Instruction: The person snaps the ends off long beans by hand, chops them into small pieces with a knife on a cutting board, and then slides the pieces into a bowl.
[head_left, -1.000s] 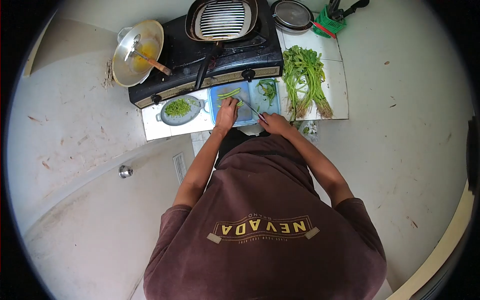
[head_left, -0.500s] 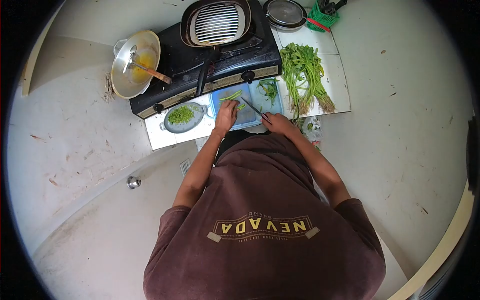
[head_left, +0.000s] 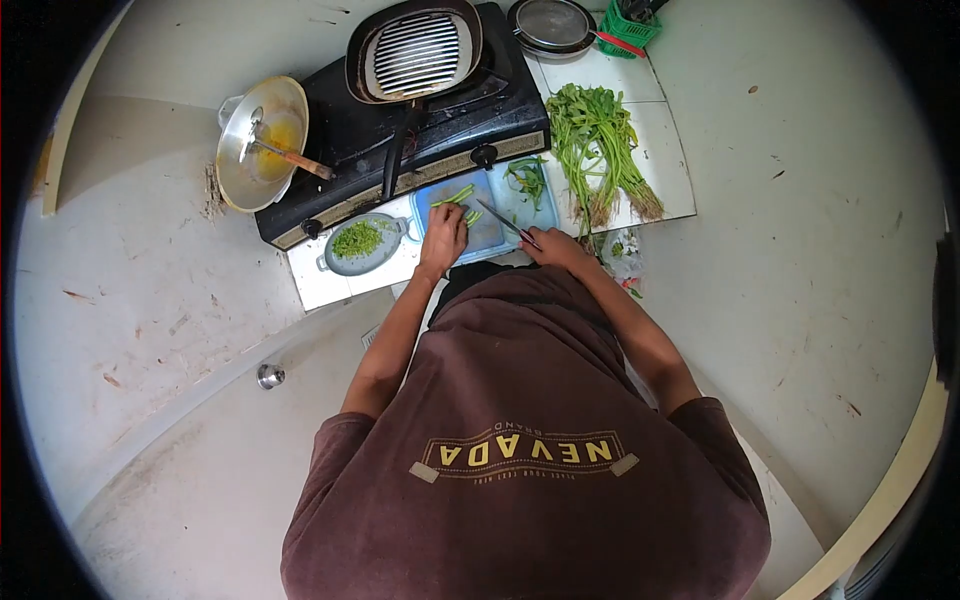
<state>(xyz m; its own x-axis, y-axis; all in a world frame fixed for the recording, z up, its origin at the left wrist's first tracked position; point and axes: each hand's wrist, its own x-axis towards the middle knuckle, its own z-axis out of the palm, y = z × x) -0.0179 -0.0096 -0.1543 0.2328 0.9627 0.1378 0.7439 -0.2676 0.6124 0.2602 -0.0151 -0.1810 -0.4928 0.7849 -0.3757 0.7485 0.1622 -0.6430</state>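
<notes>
My left hand (head_left: pixel 443 241) is closed over green stalks (head_left: pixel 456 195) on the blue cutting board (head_left: pixel 489 231); parts of the stalks stick out beyond the fingers. In my right hand (head_left: pixel 553 247) is a knife (head_left: pixel 501 217), its blade angled up and left over the board, with its tip a little right of the stalks. Some leafy green pieces (head_left: pixel 526 178) lie on the lighter right part of the board. Left of my left hand, a grey oval dish (head_left: pixel 375 262) holds chopped greens (head_left: pixel 357 239).
Behind the board stands a black gas stove (head_left: pixel 340 135) carrying a grill pan (head_left: pixel 408 94) whose handle points toward me. A wok (head_left: pixel 228 183) with a ladle is at the stove's left. To the right lies a rooted bunch of greens (head_left: pixel 598 150); a strainer (head_left: pixel 553 22) and green basket (head_left: pixel 628 37) sit behind.
The whole view has shifted slightly, so the stove and board appear a little further left and up. My left hand stays on the stalks; the knife has moved slightly away from them.
</notes>
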